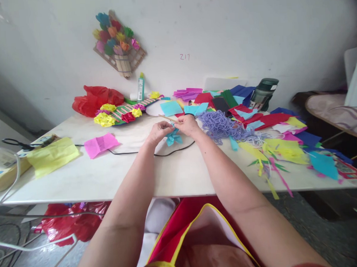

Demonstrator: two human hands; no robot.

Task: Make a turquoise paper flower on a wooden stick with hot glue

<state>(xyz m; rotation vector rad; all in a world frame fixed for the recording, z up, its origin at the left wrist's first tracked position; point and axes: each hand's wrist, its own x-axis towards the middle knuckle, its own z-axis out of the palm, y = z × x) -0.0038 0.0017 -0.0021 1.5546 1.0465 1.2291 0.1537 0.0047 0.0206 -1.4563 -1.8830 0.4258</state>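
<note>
My left hand [159, 131] and my right hand [189, 126] meet over the middle of the white table [115, 174]. Both pinch a crumpled piece of light blue tissue paper [172, 138] that hangs between them. A thin wooden stick [168, 118] pokes out to the upper left from between the fingers; which hand grips it I cannot tell. Both hands are closed. A black cable [128, 153] runs across the table just below the hands.
A pink sheet [100, 144] and a yellow sheet [52, 156] lie left. Scissors [17, 144] rest on a box at far left. Purple yarn [220, 126], coloured paper scraps [284, 152], a dark jar [263, 93], a glue bottle [140, 87] and paper flowers [117, 112] fill the back and right.
</note>
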